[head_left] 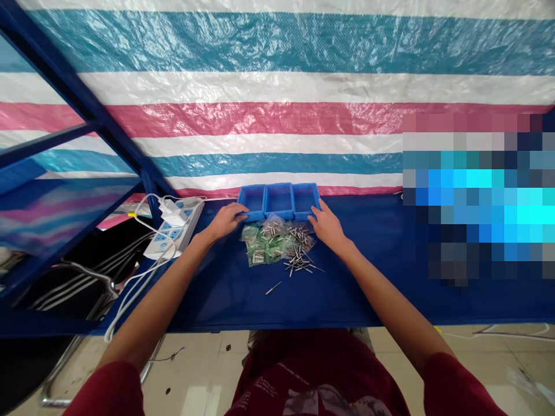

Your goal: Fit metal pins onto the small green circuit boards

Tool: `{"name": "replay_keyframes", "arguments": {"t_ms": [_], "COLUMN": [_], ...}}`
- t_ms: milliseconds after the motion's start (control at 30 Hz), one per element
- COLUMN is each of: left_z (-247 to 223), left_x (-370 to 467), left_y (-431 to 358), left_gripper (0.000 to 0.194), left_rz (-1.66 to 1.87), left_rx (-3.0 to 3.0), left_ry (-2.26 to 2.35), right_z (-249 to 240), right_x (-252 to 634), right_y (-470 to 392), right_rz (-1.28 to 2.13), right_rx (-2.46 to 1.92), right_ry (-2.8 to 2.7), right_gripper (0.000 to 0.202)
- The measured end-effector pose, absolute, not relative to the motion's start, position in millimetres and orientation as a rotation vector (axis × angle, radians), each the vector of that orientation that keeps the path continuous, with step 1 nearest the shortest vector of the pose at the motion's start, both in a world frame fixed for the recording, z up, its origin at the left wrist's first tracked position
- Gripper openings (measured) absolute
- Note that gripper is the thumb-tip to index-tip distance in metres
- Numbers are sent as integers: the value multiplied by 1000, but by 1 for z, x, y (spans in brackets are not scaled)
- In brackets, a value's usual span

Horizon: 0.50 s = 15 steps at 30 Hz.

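Behind everything, a striped sheet (277,121) in white, teal and red. In front, a blue table (217,294), long side from nine to three o'clock. Clock positions taken from the bags. Toward three o'clock, a pixelated area, impossible to read.

At twelve o'clock, near the sheet, blue bins (278,199), three side by side, open tops facing up. Long axis of the row: from nine to three o'clock, almost parallel to the sheet.

At nine o'clock, a white power strip (173,231) with a plugged-in adapter (172,212) and cables, tilted from seven toward one o'clock.

In the middle, just below the row, clear and greenish plastic bags (266,245) with small metal pieces inside.

At ten o'clock, left hand (228,221) half open, fingers bent, touching the near outer corner of the leftmost bin. At two o'clock, right hand (326,224) also half open, fingers spread, touching the outer side and near corner of the rightmost bin.

Toward five o'clock, loose metal pieces (299,263), thin, pointing in many directions. At six o'clock, one single piece (273,288), well apart, long axis from eight to two o'clock.
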<state>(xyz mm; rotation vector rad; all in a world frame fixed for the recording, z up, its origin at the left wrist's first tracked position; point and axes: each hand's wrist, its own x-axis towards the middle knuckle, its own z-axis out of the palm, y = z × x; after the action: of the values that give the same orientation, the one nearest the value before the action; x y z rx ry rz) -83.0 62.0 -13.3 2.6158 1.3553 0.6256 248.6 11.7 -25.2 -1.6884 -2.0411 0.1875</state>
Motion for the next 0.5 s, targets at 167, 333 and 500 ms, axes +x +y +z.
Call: {"name": "replay_keyframes", "arguments": {"t_ms": [167,333,500], "left_z": [-14,5,7], "left_x": [-82,-59,-22], "left_y": [63,41,37], "left_gripper": [32,39,41], "left_rz": [562,718,484], "left_rx": [2645,2758,2887], "left_ry": [1348,1409,1222], "right_z": [-21,-20,-22], "right_x": [262,262,262], "right_y": [20,23,23], "right_rz": [156,144,125], "right_rx": [-1733,-1733,-1718], "right_ry": [-2036,-2003,-1948], "right_gripper": [26,23,23]}}
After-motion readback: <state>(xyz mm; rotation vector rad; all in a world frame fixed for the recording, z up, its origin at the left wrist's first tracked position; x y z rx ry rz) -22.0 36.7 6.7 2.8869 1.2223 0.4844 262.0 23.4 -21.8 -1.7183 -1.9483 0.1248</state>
